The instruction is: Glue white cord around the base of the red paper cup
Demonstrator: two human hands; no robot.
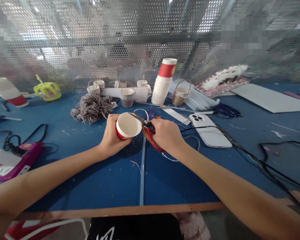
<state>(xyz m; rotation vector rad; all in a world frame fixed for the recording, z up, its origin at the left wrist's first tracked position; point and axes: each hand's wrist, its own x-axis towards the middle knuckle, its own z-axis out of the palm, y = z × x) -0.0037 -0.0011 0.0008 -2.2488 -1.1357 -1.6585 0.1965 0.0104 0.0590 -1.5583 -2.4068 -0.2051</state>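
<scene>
Head view — left hand (111,134) clasps the paper cup (128,125) above the blue tabletop (90,186), right hand (169,134) grips red-handled scissors (146,123) at its rim — too hard a squeeze could buckle it (thin-walled, I'd judge)

Free nearside tabletop (97,181), cup stack (162,87) beyond, phone (210,131) right

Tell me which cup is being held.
The red-and-white cup in the left hand; the other cups are on the table, unheld.
</scene>
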